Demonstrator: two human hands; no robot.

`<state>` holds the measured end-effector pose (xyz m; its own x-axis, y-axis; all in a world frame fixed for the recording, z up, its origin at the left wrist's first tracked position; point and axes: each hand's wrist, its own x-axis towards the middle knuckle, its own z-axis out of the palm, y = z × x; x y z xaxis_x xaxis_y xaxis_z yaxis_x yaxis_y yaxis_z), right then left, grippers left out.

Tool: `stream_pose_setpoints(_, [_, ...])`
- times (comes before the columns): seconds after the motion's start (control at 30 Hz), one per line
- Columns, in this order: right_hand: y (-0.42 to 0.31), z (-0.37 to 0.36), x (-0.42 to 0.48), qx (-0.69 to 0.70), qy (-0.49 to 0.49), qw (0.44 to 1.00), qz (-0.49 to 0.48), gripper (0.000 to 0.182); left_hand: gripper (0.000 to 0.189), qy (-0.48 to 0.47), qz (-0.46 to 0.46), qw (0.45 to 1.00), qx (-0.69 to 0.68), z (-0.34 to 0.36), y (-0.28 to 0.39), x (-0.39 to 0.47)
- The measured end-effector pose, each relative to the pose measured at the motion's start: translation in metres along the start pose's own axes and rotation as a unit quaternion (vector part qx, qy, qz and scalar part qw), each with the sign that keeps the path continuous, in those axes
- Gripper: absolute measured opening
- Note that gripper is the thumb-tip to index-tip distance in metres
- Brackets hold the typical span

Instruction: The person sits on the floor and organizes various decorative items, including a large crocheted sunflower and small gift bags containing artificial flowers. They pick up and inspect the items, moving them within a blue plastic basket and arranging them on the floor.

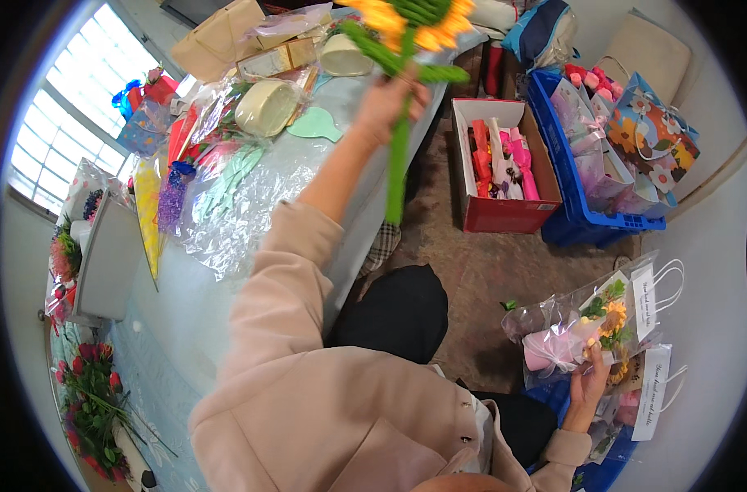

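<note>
My left hand (392,104) reaches forward at the edge of the cloth-covered table, closed around the green stem of a fuzzy artificial sunflower (435,24). Its yellow head runs out of the top of the view, and the stem hangs down past my fist. Low on the right, my right hand (588,381) grips a clear plastic gift bag (533,326) with white handles. Inside that bag are a pink-wrapped pot and small artificial sunflowers. A second handled bag (653,393), bearing a printed white strip, is just beside and below my right hand.
Clear wrapping, a yellow cone wrap (149,209) and cream containers (266,107) crowd the table (195,320). Red artificial roses (90,381) lie at the left. On the floor stand a red-and-white carton (508,215) of wrapped flowers and a blue crate (594,227) of gift bags.
</note>
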<state>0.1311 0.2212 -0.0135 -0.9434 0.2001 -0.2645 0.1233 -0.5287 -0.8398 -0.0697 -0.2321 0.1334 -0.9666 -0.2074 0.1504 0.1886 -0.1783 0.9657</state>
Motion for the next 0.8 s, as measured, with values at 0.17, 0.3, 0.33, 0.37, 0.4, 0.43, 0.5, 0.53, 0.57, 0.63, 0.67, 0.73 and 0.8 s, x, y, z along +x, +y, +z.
stream_pose_setpoints(0.17, [-0.004,0.002,0.004,0.009,0.013,1.000,-0.013,0.039,0.039,0.119,0.027,0.965,0.231,-0.089,0.035,0.095])
stream_pose_setpoints(0.3, [-0.008,0.031,0.011,0.003,-0.053,0.998,0.016,0.037,0.046,0.152,-0.120,0.981,0.021,-0.240,0.030,0.153])
stream_pose_setpoints(0.33, [-0.010,0.041,0.011,0.016,-0.078,0.996,0.033,0.037,0.047,0.104,-0.106,0.988,0.044,-0.284,0.054,0.156])
stream_pose_setpoints(0.37, [-0.015,0.037,0.011,0.012,-0.074,0.997,0.005,0.037,0.043,0.138,-0.127,0.969,0.162,-0.279,0.046,0.164])
stream_pose_setpoints(0.4, [-0.022,0.037,0.008,0.014,-0.070,0.997,0.002,0.039,0.046,0.169,-0.155,0.933,0.278,-0.271,0.044,0.166])
stream_pose_setpoints(0.43, [-0.024,0.029,0.009,-0.022,-0.033,0.999,-0.013,0.031,0.051,0.210,-0.093,0.916,0.330,-0.241,0.028,0.167])
stream_pose_setpoints(0.5, [-0.023,0.040,0.008,0.036,-0.069,0.997,-0.001,0.032,0.056,0.204,-0.075,0.830,0.514,-0.297,0.104,0.166])
stream_pose_setpoints(0.53, [-0.027,0.039,0.005,0.026,-0.036,0.999,-0.022,0.032,0.054,0.179,-0.035,0.665,0.724,-0.251,0.083,0.170])
stream_pose_setpoints(0.57, [-0.026,0.039,0.005,0.031,-0.029,0.999,-0.028,0.032,0.052,0.177,0.085,0.615,0.764,-0.234,0.092,0.157])
stream_pose_setpoints(0.63, [-0.024,0.044,0.007,0.049,-0.030,0.998,-0.033,0.032,0.049,0.173,0.318,0.475,0.802,-0.211,0.110,0.128])
stream_pose_setpoints(0.67, [-0.026,0.044,0.009,0.053,-0.025,0.998,-0.039,0.033,0.045,0.060,0.285,0.624,0.725,-0.157,0.094,0.107])
stream_pose_setpoints(0.73, [-0.030,0.045,0.017,0.084,-0.028,0.994,-0.069,0.039,0.038,-0.157,0.237,0.745,0.604,-0.033,0.033,0.044])
stream_pose_setpoints(0.8, [-0.032,0.059,0.023,0.110,-0.053,0.989,-0.086,0.038,0.042,-0.431,0.025,0.704,0.564,0.070,-0.006,-0.056])
